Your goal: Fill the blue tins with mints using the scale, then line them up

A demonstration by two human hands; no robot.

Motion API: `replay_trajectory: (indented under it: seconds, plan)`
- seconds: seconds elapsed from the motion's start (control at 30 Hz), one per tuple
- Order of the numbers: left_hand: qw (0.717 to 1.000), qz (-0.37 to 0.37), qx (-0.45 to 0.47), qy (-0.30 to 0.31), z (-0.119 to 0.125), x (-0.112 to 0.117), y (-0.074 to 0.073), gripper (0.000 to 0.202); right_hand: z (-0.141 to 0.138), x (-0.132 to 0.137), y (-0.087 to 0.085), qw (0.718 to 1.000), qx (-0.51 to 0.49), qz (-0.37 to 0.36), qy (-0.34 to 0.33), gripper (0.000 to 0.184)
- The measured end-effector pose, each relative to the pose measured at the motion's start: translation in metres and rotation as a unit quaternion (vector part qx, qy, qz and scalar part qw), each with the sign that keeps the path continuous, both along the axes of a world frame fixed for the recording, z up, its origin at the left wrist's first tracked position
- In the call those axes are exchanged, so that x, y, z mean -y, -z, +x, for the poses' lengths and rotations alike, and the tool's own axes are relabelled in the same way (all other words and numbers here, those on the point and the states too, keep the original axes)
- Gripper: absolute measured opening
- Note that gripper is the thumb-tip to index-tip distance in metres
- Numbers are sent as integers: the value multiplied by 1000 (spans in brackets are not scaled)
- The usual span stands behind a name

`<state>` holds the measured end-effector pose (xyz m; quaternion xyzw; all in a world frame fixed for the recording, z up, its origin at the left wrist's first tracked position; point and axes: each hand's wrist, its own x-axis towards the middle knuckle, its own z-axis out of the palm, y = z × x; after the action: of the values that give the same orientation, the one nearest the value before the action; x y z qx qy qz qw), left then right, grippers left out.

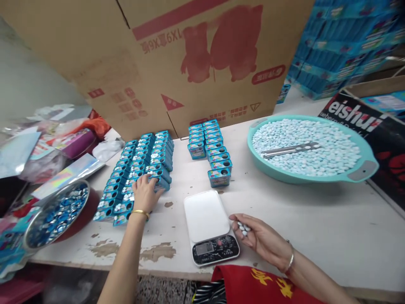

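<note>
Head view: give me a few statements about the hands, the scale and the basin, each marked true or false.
1. The left hand rests on the rows of blue tins. True.
2. The right hand is empty. False: it lies palm up with a few white tablets on it.
3. A tin stands on the scale. False: its white platform carries nothing.
4. A metal tool lies in the teal basin. True.
</note>
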<state>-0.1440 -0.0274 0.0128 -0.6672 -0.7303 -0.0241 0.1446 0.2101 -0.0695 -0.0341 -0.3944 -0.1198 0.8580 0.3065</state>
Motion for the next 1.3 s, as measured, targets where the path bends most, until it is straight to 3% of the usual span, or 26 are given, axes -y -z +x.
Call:
replay_trajectory:
  seconds: [0.13,0.23,0.33,0.4,0.5,0.6,0.67,0.77,0.9,0.97,1.03,1.17,1.23,1.3]
  plan:
    - [999,-13,-28,37,2,4,5,7,-1,-3,6,999,26,29,0,15]
    - [995,-16,-14,101,27,9,-14,15,1,-10,17,993,98,63,15,11]
    - [983,-46,4,179,67,21,-37,21,-1,-16,29,988,133,77,15,9]
    - [971,-75,10,227,97,28,-45,21,-5,-17,35,988,131,81,4,9]
    - [957,-121,4,265,136,34,-41,14,-12,-16,40,988,121,91,-16,8]
    - [950,-156,-13,270,157,33,-32,11,-17,-16,41,988,116,99,-25,7]
    - [951,-148,-8,270,158,33,-32,11,-19,-16,41,988,114,101,-29,6]
    - [960,-59,66,264,144,39,-38,23,-29,-18,40,988,109,102,-33,7]
    - [957,111,221,148,112,78,-40,27,-58,-20,42,989,98,97,-50,9]
    - [950,145,271,62,101,114,-30,25,-74,-20,45,990,90,96,-59,12]
    - [945,100,312,3,99,158,-14,25,-83,-18,47,990,83,97,-58,13]
    - [915,-160,369,-37,120,231,30,29,-75,-16,52,992,63,102,-48,10]
    - [894,-268,356,-39,138,244,55,33,-61,-15,54,992,48,107,-48,11]
    - [880,-332,339,-32,156,239,81,33,-46,-15,55,992,33,114,-49,13]
